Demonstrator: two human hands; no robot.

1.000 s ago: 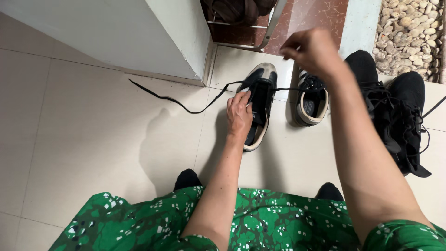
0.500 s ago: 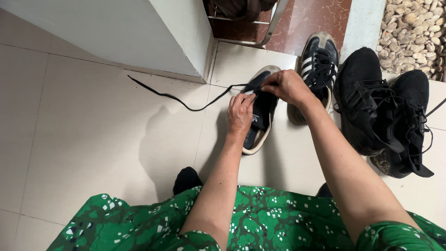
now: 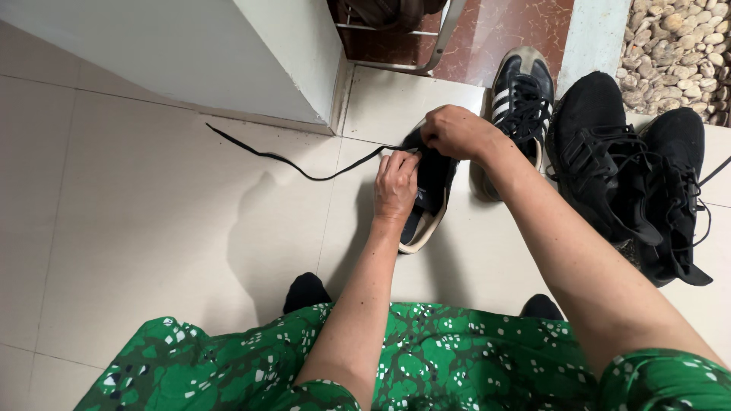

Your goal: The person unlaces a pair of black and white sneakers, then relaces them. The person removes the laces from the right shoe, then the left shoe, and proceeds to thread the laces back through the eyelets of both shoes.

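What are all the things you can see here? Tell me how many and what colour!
Sneaker being laced: one, black with cream sole, on the floor under both hands.
Shoelace: one, black, trailing left across the tiles.
Striped sneaker: one, black with white stripes, just right of the first.
Black shoes: two, all black, far right.
Pebbles: many, beige, top right corner.
Wall corner: one, white, top left.
Floor tiles: cream.
Dress: green with white specks, bottom.
Left hand: on the sneaker.
Right hand: pinching the lace.
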